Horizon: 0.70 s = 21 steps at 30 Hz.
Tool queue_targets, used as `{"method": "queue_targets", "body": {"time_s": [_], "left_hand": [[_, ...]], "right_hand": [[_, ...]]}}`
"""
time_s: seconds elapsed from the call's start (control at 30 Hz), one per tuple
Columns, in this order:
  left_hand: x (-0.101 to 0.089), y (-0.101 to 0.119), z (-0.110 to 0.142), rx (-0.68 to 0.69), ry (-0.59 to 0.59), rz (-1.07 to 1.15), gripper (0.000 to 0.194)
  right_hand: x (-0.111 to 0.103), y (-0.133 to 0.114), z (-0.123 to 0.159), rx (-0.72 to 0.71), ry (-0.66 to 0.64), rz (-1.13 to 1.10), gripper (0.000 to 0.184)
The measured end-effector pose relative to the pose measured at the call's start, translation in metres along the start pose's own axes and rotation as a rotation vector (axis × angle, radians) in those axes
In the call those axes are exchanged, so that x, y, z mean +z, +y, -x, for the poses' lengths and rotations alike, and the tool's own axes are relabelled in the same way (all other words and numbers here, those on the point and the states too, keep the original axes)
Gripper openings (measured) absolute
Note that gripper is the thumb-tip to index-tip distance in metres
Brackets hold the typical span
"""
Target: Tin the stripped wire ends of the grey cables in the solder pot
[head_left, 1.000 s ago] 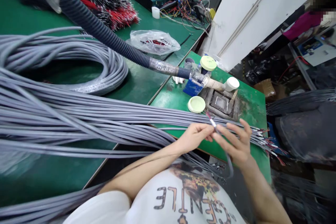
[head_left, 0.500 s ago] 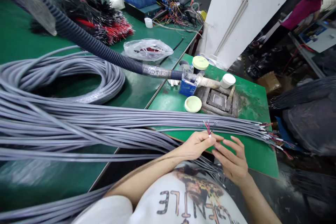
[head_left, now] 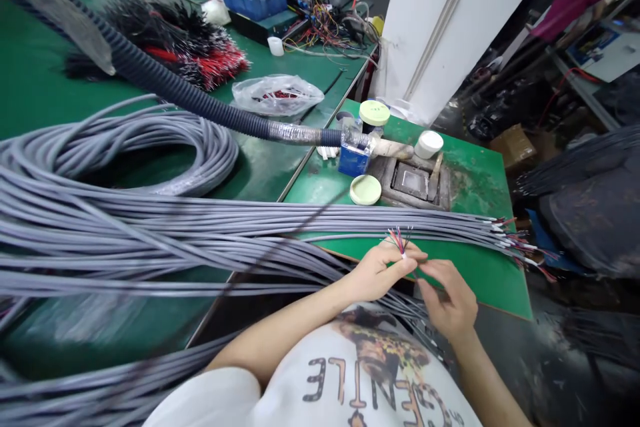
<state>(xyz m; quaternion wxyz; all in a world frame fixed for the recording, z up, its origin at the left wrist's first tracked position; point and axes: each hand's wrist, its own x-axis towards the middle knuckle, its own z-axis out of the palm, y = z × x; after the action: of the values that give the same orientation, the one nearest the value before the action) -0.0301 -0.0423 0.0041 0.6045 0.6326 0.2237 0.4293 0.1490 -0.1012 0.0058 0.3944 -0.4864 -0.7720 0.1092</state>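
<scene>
Over the green bench edge (head_left: 480, 287), left hand (head_left: 377, 273) pinches coloured cable wires (head_left: 400, 242); right hand (head_left: 447, 300) curls just beside, grip unclear.

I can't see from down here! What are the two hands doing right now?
Left hand: closed, pinching a grey cable's coloured wires.
Right hand: half closed beside it, can't tell if holding anything.
</scene>
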Motion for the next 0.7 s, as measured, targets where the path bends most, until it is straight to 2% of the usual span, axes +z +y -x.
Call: {"method": "queue_targets", "body": {"time_s": [0.1, 0.17, 0.23, 0.43, 0.57, 0.7], "left_hand": [[0.004, 0.006, 0.002, 0.031, -0.036, 0.011, 0.037], [0.006, 0.006, 0.006, 0.009, -0.044, 0.031, 0.033], [0.007, 0.003, 0.011, -0.060, -0.004, 0.106, 0.026], [0.010, -0.011, 0.024, -0.267, 0.387, 0.597, 0.022], [0.013, -0.013, 0.028, -0.287, 0.422, 0.720, 0.020], [0.013, -0.012, 0.026, -0.291, 0.449, 0.720, 0.021]], "right_hand": [[0.004, -0.011, 0.003, 0.221, -0.074, -0.046, 0.018], [0.006, -0.016, 0.007, 0.303, -0.096, -0.087, 0.014], [0.006, -0.018, 0.014, 0.352, -0.074, -0.131, 0.013], [0.006, -0.022, 0.032, 0.419, -0.019, -0.179, 0.014], [0.009, -0.023, 0.037, 0.425, -0.022, -0.184, 0.015], [0.009, -0.021, 0.035, 0.416, -0.061, -0.166, 0.014]]}}
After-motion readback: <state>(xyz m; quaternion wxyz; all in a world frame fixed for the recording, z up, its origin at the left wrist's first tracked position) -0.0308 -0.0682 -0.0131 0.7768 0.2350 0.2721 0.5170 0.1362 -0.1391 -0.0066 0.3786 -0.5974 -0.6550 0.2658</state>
